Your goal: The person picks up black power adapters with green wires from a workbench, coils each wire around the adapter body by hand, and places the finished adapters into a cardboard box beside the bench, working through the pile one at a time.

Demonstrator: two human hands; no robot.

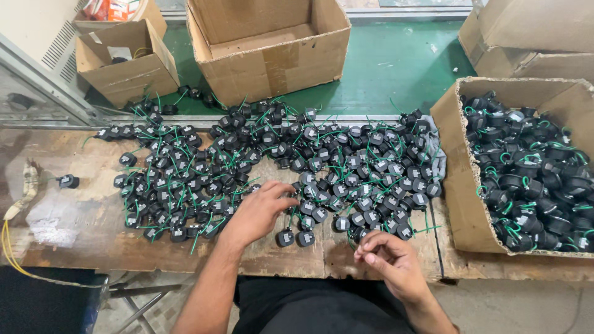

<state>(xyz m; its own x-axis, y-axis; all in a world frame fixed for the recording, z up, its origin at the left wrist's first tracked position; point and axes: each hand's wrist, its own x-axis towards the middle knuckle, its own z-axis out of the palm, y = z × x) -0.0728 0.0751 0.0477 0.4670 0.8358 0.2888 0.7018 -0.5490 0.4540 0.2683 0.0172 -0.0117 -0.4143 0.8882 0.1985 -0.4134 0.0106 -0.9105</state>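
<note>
A wide heap of small black round parts with green wires point(260, 161) covers the worn wooden bench point(80, 241). My left hand point(260, 210) lies palm down at the heap's near edge, fingers spread and reaching toward parts in the middle. Two single black parts point(294, 237) sit just right of that hand. My right hand point(390, 260) hovers near the bench's front edge with its fingers curled together; whether something small sits between the fingertips is unclear.
A cardboard box point(455, 185) full of the same black parts stands at the right. Empty cardboard boxes point(272, 55) rest on the green floor beyond. One stray part point(68, 181) lies at far left, near a yellow cable point(9, 253).
</note>
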